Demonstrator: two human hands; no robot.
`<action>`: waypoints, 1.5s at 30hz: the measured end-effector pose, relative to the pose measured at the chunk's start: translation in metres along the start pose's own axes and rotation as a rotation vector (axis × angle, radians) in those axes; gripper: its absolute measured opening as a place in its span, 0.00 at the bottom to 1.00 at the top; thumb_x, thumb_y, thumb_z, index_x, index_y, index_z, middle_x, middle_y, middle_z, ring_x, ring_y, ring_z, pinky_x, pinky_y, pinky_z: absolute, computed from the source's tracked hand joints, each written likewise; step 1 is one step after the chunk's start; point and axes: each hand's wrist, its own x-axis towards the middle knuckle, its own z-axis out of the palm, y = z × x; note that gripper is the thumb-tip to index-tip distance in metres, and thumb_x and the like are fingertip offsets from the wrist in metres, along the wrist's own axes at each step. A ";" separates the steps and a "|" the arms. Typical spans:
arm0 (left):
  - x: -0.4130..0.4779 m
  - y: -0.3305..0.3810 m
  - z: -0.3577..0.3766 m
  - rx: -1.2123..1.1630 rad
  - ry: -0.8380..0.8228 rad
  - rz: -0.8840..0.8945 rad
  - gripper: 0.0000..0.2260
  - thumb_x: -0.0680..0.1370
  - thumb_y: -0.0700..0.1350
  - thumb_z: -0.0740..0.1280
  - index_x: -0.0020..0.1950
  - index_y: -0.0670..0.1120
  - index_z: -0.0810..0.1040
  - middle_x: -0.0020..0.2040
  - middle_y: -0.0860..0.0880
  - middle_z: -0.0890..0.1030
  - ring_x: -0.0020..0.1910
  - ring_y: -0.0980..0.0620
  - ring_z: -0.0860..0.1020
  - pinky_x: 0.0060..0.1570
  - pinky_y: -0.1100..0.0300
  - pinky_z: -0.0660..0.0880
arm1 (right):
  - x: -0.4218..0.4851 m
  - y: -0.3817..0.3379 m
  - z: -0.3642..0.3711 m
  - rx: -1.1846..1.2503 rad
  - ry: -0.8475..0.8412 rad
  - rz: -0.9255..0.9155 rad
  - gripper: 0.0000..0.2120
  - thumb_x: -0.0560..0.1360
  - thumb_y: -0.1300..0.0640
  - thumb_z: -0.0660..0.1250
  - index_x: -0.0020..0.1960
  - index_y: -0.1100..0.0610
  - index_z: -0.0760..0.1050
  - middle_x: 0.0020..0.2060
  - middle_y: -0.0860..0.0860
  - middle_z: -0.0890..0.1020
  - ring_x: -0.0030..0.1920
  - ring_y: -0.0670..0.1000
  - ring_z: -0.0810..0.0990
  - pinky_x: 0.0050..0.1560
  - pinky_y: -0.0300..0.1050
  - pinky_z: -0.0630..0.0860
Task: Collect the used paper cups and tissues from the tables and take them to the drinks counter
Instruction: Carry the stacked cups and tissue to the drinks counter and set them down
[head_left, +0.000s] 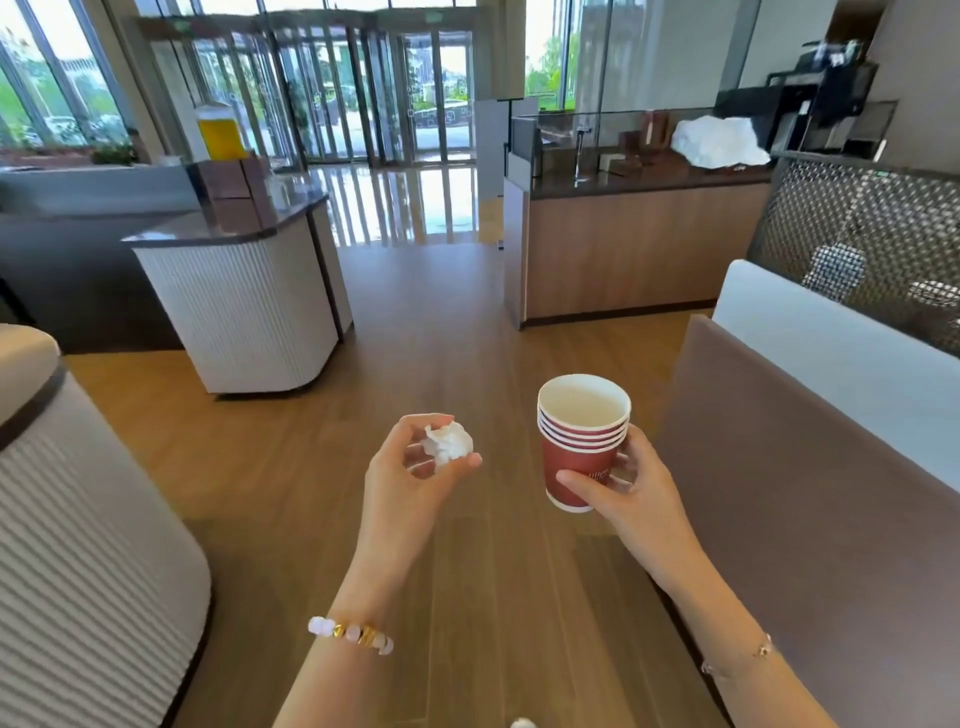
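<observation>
My left hand (410, 470) holds a crumpled white tissue (448, 444) between curled fingers and thumb, out in front of me over the wooden floor. To its right, my right hand (631, 486) grips a nested stack of several red paper cups (579, 457) upright, its white inside showing. Ahead on the left stands a counter (234, 291) with a ribbed white front and a dark top; a dispenser of yellow drink (221, 132) sits on it. A second, wood-fronted counter (639, 249) stands ahead on the right.
A brown-backed bench (810, 493) runs along my right. A ribbed grey seat (88, 519) curves at my left. A white crumpled cloth (719, 141) and black machines (826, 98) sit on the right counter. Open wooden floor (431, 332) leads between the counters toward glass doors (363, 93).
</observation>
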 end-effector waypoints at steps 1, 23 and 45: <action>0.015 -0.008 0.004 -0.001 -0.001 -0.004 0.16 0.68 0.42 0.76 0.48 0.57 0.76 0.43 0.65 0.79 0.45 0.67 0.76 0.40 0.75 0.73 | 0.018 0.006 0.003 0.003 -0.001 -0.002 0.31 0.65 0.55 0.77 0.64 0.47 0.69 0.55 0.40 0.78 0.51 0.32 0.77 0.43 0.25 0.73; 0.413 -0.125 0.169 0.008 -0.037 -0.024 0.15 0.68 0.43 0.76 0.51 0.53 0.77 0.48 0.59 0.79 0.47 0.66 0.76 0.42 0.71 0.76 | 0.441 0.102 -0.009 0.012 0.040 -0.001 0.31 0.64 0.54 0.78 0.63 0.44 0.70 0.54 0.41 0.80 0.52 0.35 0.78 0.45 0.30 0.76; 0.774 -0.212 0.416 -0.148 -0.443 0.072 0.15 0.68 0.42 0.76 0.51 0.54 0.76 0.51 0.56 0.79 0.50 0.55 0.77 0.39 0.74 0.74 | 0.777 0.180 -0.094 -0.075 0.476 0.053 0.31 0.64 0.58 0.79 0.64 0.49 0.71 0.54 0.46 0.81 0.51 0.38 0.78 0.47 0.32 0.76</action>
